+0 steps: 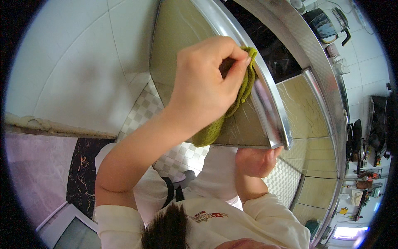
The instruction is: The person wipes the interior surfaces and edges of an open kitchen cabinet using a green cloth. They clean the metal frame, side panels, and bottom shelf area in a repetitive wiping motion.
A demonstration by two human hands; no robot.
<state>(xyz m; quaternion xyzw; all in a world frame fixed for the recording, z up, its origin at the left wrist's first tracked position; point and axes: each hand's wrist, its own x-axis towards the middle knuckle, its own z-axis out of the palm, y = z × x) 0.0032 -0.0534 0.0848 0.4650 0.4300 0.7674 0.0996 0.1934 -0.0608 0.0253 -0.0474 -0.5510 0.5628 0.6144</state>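
Note:
My left hand (208,81) pinches a green knitted cloth (245,84) between thumb and fingertips. The cloth lies against the metal edge strip (264,102) of a swung-out cabinet door (245,127), and its lower end (210,133) hangs over the glossy beige panel. My right hand (258,162) is at the near corner of the same door, its thumb at the end of the metal strip. The other fingers of that hand are partly hidden behind the door.
A dark cabinet opening (264,40) lies beside the door, under a metal-edged counter (335,102). A glass kettle (323,25) and a glass mug (340,65) stand on the counter. White wall tiles (84,68) rise at left, above a checkered floor (140,109).

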